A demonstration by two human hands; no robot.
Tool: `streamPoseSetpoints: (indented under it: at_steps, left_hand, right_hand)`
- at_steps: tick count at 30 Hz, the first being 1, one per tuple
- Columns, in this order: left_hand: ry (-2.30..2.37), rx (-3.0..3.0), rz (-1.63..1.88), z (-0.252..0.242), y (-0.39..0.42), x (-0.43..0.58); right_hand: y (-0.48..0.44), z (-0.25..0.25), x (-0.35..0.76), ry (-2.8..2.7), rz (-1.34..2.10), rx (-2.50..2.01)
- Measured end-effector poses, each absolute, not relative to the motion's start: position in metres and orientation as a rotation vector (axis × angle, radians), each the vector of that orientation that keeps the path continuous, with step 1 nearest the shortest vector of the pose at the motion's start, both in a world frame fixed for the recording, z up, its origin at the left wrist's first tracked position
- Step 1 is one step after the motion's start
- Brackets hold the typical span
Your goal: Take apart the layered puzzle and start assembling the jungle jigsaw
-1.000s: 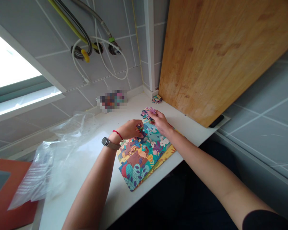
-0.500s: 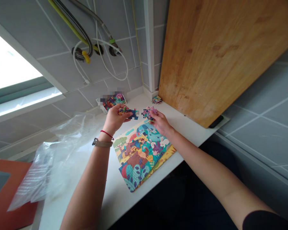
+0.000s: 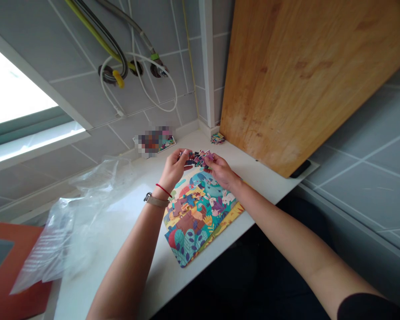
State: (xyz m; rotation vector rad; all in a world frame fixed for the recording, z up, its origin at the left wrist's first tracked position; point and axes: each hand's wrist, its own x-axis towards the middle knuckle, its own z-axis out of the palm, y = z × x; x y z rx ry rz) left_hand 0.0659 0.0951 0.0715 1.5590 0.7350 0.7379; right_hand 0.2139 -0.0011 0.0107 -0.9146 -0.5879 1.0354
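"How do your fingers stand?"

"My left hand point(image 3: 174, 170) has its fingers closed on dark puzzle pieces point(image 3: 190, 162), number hidden; my right hand point(image 3: 222, 171) pinches a pinkish bunch of pieces point(image 3: 204, 158). Whether the two groups touch, I cannot tell."

"And the puzzle?"

"The joined puzzle point(image 3: 200, 211) lies on the counter point(image 3: 250, 160), at six o'clock from my hands. A small stack of pieces point(image 3: 218, 138) sits at one o'clock, a clear plastic bag point(image 3: 58, 235) at eight."

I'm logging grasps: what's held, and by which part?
Loose puzzle pieces: the right hand pinches some by their right end; the left hand holds others, grip partly hidden.
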Motion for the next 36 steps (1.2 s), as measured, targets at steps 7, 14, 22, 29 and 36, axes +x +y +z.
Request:
streamPoseSetpoints:
  at_steps: [7,14,22,29,36]
  left_hand:
    - [0.816,1.636,0.786,0.063,0.099,0.066]
    - [0.710,1.574,0.688,0.056,0.075,0.079]
    - [0.729,1.721,0.585,0.058,0.078,0.075]
    - [0.883,2.044,0.243,0.058,0.105,0.055]
    - [0.688,2.514,-0.182,0.051,0.072,0.064]
  right_hand:
    - [-0.004,0.016,0.211,-0.534,1.104,-0.807]
    - [-0.004,0.013,0.212,-0.559,1.142,-0.824]
    - [-0.006,0.014,0.211,-0.631,1.212,-0.789]
    - [-0.002,0.011,0.216,-0.513,1.065,-0.866]
    - [0.000,0.012,0.219,-0.415,0.986,-0.887]
